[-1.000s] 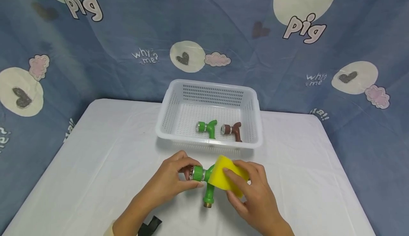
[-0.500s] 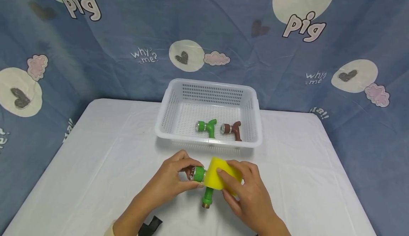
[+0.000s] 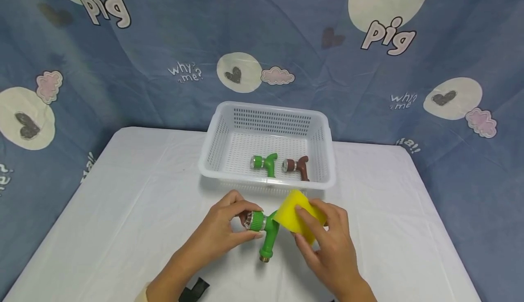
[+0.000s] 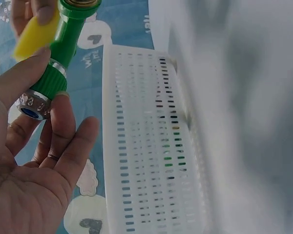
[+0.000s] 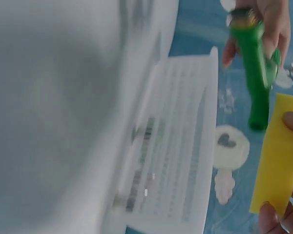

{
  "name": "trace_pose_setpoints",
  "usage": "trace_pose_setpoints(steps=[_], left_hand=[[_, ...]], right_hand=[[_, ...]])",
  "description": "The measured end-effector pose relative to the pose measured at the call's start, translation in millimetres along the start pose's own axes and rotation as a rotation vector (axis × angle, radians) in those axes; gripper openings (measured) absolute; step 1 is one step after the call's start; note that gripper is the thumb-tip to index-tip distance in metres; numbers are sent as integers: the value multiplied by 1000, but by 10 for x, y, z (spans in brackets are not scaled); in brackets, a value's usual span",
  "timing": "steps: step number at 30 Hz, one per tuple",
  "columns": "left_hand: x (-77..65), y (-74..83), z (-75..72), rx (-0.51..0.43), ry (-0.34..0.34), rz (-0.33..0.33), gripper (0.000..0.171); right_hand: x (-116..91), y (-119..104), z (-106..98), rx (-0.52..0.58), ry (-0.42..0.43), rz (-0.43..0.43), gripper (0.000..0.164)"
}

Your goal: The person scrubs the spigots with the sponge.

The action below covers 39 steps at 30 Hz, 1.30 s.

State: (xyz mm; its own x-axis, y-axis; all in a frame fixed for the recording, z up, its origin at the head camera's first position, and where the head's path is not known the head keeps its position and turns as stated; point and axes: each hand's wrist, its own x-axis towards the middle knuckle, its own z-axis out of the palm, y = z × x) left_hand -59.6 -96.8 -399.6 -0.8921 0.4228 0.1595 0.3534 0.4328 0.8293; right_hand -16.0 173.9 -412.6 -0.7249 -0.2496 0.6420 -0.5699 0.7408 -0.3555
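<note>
My left hand [image 3: 229, 222] pinches a green tap [image 3: 270, 236] by its ribbed collar, between thumb and fingers. The tap's brass threaded end points down toward me in the head view. Its silver end fitting shows in the left wrist view, beside the green collar [image 4: 50, 83]. My right hand [image 3: 331, 243] grips a bent yellow sponge [image 3: 296, 215] at the tap's right side. In the right wrist view the sponge [image 5: 278, 151] lies close to the tap's spout [image 5: 259, 117]; whether they touch I cannot tell.
Behind my hands stands a white perforated basket [image 3: 268, 181] holding another green tap [image 3: 270, 163] and a brown tap [image 3: 300, 168]. A black strap-like piece [image 3: 194, 289] lies by my left forearm. A blue printed cloth [image 3: 307, 65] hangs behind the white-covered table [image 3: 155, 188].
The sponge first moved left over the tap's body, covering it, then back right and up, uncovering it. My left hand keeps its hold; the tap has tilted slightly.
</note>
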Motion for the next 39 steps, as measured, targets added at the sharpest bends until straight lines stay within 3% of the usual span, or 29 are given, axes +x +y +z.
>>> trace_pose_setpoints(steps=[5,14,20,28,34,39], left_hand=[[5,11,53,23,7,46,46],[9,21,66,7,30,62,47],[3,6,42,11,44,30,46],[-16,0,-7,-16,54,93,47],[-11,-16,-31,-50,64,107,44],[-3,-37,-25,-68,67,123,42]], right_hand=[[9,-99,60,-6,18,-29,42],[2,14,51,-106,144,61,45],[-20,40,50,-22,186,42,46],[-150,-114,150,140,87,-93,40],[-235,-125,154,179,35,-142,37],[-248,-67,96,282,-19,-158,35]])
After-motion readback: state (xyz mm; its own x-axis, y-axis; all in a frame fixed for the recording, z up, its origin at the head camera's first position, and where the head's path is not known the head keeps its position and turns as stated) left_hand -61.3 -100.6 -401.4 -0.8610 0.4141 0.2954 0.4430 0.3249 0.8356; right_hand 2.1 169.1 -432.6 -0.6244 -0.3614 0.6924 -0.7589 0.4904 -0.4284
